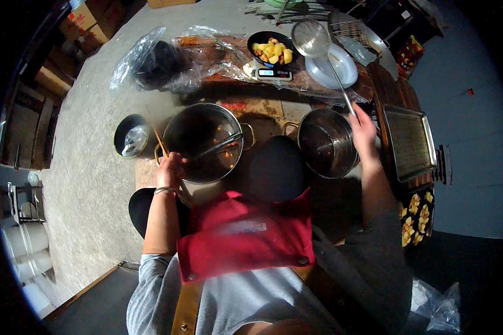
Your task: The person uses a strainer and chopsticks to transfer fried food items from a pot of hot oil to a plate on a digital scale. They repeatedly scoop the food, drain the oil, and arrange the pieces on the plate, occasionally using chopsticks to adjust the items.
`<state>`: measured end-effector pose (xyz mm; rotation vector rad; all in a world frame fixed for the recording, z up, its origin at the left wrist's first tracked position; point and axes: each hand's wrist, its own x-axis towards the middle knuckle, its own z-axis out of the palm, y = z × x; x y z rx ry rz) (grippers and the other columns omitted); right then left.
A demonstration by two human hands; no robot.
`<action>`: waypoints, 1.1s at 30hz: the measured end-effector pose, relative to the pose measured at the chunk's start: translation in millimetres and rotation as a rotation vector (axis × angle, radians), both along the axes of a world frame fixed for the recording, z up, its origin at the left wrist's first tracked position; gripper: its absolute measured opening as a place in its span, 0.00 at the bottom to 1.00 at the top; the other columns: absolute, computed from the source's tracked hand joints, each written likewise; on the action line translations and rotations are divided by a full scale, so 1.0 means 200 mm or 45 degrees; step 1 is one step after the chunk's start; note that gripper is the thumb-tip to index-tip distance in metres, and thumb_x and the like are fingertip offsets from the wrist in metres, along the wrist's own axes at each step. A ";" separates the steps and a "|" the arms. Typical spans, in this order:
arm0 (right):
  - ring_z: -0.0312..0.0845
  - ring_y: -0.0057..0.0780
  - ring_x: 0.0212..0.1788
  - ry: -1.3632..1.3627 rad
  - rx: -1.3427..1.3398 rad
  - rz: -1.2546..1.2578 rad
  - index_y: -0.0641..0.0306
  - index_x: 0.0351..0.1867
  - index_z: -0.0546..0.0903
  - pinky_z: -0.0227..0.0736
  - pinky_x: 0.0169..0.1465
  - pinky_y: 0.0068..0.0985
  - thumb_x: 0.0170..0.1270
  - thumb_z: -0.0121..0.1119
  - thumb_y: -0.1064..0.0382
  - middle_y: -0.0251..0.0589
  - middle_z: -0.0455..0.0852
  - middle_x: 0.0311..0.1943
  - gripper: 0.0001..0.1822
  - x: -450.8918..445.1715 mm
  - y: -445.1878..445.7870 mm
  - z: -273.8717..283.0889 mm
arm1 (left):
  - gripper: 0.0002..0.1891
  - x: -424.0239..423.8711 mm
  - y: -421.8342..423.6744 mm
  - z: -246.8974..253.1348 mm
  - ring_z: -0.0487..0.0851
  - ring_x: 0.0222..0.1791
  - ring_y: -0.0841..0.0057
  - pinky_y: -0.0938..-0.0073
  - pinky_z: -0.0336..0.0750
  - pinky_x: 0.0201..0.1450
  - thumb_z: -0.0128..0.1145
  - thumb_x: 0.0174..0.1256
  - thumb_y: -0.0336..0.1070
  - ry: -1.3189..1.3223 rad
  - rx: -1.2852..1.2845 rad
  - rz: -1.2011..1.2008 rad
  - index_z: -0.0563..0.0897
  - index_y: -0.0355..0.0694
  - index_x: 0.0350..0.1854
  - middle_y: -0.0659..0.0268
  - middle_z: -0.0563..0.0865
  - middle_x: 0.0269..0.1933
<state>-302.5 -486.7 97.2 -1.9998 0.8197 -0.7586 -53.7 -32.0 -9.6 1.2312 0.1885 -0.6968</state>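
My right hand [364,129] grips the long metal handle of a wire-mesh skimmer [311,39], whose head is raised over the low wooden table. In my left hand [170,168] is a pair of wooden chopsticks [160,140], held at the left rim of a large steel pot [201,178]. A dark-handled metal utensil [220,144] and bits of food lie inside that pot. Below my right hand stands a second deep steel pot [326,140] with dark residue or liquid in it. A black bowl [250,52] of yellow potato-like chunks [272,50] rests on a digital scale [273,74].
A white plastic basin [332,69] sits right of the scale. Clear plastic wrap surrounds a dark bundle [157,63] on the table's left. A dark bucket [130,136] stands left of the large pot. A steel tray [410,144] lies at right, near food pieces [415,217].
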 end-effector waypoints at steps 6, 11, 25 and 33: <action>0.77 0.30 0.45 0.223 -0.358 -0.013 0.64 0.49 0.75 0.70 0.49 0.24 0.57 0.55 0.68 0.45 0.81 0.43 0.17 -0.70 0.12 -0.29 | 0.09 -0.02 0.02 0.02 0.60 0.09 0.87 0.86 0.51 0.11 0.48 0.65 0.44 -0.033 -0.025 -0.004 0.75 0.45 0.37 0.67 0.82 0.26; 0.78 0.27 0.40 0.589 -0.136 -0.216 0.66 0.48 0.77 0.71 0.44 0.25 0.56 0.58 0.61 0.44 0.82 0.39 0.18 -0.97 0.21 -0.52 | 0.10 -0.02 0.00 0.09 0.64 0.11 0.88 0.85 0.55 0.13 0.50 0.63 0.44 -0.028 0.019 -0.032 0.77 0.45 0.40 0.67 0.82 0.25; 0.78 0.34 0.37 1.100 -0.755 -0.019 0.65 0.51 0.73 0.73 0.41 0.27 0.54 0.57 0.67 0.47 0.79 0.39 0.21 -0.52 0.23 -0.66 | 0.21 0.09 -0.05 0.38 0.70 0.18 0.84 0.84 0.62 0.20 0.42 0.67 0.52 -0.022 -0.327 0.073 0.75 0.42 0.49 0.67 0.83 0.31; 0.76 0.28 0.41 -0.371 -0.051 1.090 0.64 0.59 0.65 0.72 0.46 0.24 0.47 0.65 0.70 0.40 0.74 0.48 0.34 0.56 1.10 -0.04 | 0.27 -0.07 -0.43 0.45 0.79 0.47 0.63 0.64 0.71 0.51 0.38 0.67 0.55 0.178 -0.946 -0.194 0.70 0.37 0.55 0.51 0.78 0.50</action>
